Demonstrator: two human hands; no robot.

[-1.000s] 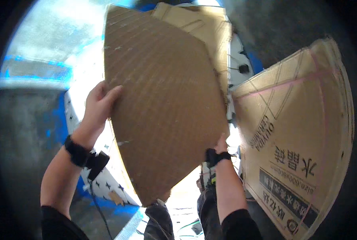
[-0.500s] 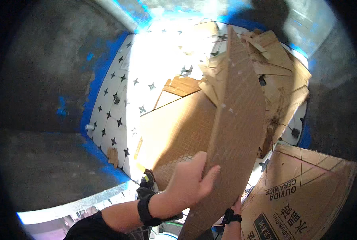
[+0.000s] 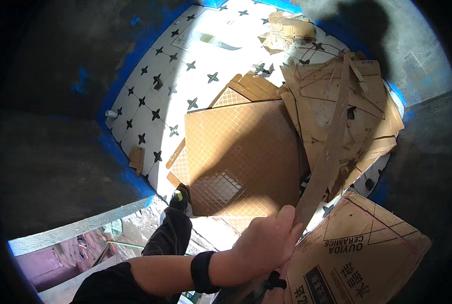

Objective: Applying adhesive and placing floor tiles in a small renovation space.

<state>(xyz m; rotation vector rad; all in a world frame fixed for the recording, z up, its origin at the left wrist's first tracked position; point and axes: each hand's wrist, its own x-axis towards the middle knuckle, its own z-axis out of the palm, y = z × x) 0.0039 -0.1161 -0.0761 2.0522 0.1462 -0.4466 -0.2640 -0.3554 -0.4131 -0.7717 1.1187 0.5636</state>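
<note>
My left hand grips the near part of a large brown tile, its fingers closed at the edge. The tile stands tilted and shows nearly edge-on, as a long narrow strip running away to the upper right. Close below my left hand, my right hand is against the near part of the same tile; its fingers are hidden, and a black strap is round the wrist. Left of the held tile, another brown tile with a grid-patterned face lies flat on the floor, half in shadow.
Torn cardboard is heaped at the right, with a smaller scrap pile at the far side. A printed cardboard box panel lies near right. White floor tiles with dark stars meet grey walls edged in blue. My shoe is beside the flat tile.
The held tile has turned from showing its broad face to nearly edge-on. My left hand has moved down and right, closer to my right hand. More of the flat tile now shows.
</note>
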